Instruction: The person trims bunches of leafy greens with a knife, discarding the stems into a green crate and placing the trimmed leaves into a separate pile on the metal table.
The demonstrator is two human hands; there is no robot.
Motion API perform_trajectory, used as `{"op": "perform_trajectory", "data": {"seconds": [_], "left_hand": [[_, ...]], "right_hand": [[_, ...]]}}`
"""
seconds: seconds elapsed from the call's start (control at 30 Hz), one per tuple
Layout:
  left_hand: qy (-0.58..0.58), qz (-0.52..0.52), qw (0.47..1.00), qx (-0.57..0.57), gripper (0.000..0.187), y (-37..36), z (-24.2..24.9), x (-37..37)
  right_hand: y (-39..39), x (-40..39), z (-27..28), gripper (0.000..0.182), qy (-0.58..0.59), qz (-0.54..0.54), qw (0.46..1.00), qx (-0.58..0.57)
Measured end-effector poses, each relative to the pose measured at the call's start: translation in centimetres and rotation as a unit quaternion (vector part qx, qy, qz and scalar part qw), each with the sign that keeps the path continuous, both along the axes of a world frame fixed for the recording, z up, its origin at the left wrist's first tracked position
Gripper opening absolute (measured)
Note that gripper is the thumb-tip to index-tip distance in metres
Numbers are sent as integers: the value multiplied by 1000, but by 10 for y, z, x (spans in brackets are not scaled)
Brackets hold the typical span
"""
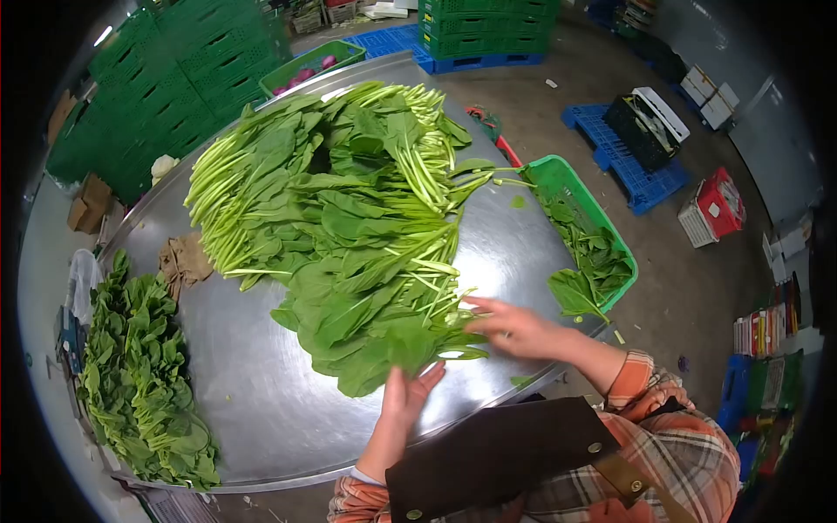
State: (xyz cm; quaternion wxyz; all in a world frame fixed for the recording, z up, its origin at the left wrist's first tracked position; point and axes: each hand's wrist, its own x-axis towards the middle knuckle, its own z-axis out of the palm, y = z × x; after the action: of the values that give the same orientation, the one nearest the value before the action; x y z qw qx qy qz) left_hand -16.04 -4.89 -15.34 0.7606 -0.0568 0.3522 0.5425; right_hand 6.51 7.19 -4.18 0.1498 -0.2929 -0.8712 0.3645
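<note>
A large heap of leafy greens with pale stems (349, 218) lies on the metal table (261, 366). At the heap's near edge, my left hand (410, 397) touches the leaves from below, its fingers apart and its palm turned toward them. My right hand (506, 327) is at the stem ends on the right side of the same bunch, fingers stretched out against the stems. A second pile of greens (144, 383) lies along the table's left edge, away from both hands. Neither hand is wrapped round anything.
Right of the table is a green crate (602, 218) with loose leaves. A brown cloth (183, 261) lies on the table's left. Behind are stacked green crates (183, 78) and a crate of purple vegetables (349, 54). Blue pallets (641, 187) stand on the floor.
</note>
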Motion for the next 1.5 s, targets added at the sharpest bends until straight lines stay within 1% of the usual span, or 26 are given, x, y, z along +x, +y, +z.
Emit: {"op": "perform_trajectory", "data": {"seconds": [0.03,0.1,0.2,0.23,0.3,0.37,0.4,0.5,0.57,0.67,0.7,0.77,0.83,0.87,0.9,0.93,0.97,1.0,1.07,1.13,1.17,1.2,1.27,1.4,1.43,1.5], "left_hand": [[0,13,1000,4,56,7,2,1],[3,41,999,12,58,27,15,5],[12,34,999,-8,61,64,28,8],[6,35,999,-13,61,74,31,11],[25,81,996,-13,60,93,32,24],[58,98,993,8,61,100,14,31],[85,135,987,35,61,94,17,41],[188,102,971,-110,61,36,21,59],[309,79,935,-153,49,-11,24,74],[537,107,833,-78,30,-47,51,88],[634,126,763,8,25,-45,72,93],[783,154,576,180,18,-13,125,97],[852,131,436,259,17,25,158,99],[828,96,480,274,17,40,159,102],[800,62,523,287,16,48,155,107],[659,-10,716,228,17,48,151,111],[476,-83,862,155,19,48,145,112],[352,-62,914,194,21,47,124,107],[301,-3,939,165,19,41,112,111],[249,55,958,133,17,34,101,113],[265,53,954,130,18,32,98,114],[281,50,950,125,19,28,95,116],[314,39,943,107,23,24,96,122],[318,35,936,148,22,16,88,125],[314,57,932,170,22,14,86,126],[307,99,923,212,21,12,82,126]], "right_hand": [[10,8,1,31,0,-85,993,-81],[33,19,-3,26,3,-247,939,-241],[73,13,-23,29,33,-234,964,-125],[84,3,-31,33,71,-228,965,-108],[109,-17,-54,34,74,-232,970,-10],[129,-28,-61,36,50,-242,966,-74],[141,-32,-64,36,36,-245,963,-105],[164,-23,-80,35,93,-203,968,-114],[163,-11,-64,25,166,-131,977,-21],[150,19,-1,23,137,-29,990,21],[143,31,16,24,137,8,990,13],[126,42,36,23,151,82,985,-24],[107,48,51,22,181,153,968,-82],[91,51,62,20,116,110,951,-263],[80,49,65,21,109,96,937,-318],[72,49,59,23,98,75,934,-334],[66,48,50,25,88,54,932,-348],[60,46,48,25,85,36,942,-324],[48,43,43,27,75,-3,957,-279],[38,48,16,29,93,26,992,-81],[34,51,7,31,99,41,994,19],[28,52,7,31,66,36,997,-31],[18,52,0,31,68,25,997,-1],[5,58,-6,30,44,-10,999,16],[4,62,-11,30,39,-20,999,21],[10,85,-31,30,-14,-106,994,-34]]}}
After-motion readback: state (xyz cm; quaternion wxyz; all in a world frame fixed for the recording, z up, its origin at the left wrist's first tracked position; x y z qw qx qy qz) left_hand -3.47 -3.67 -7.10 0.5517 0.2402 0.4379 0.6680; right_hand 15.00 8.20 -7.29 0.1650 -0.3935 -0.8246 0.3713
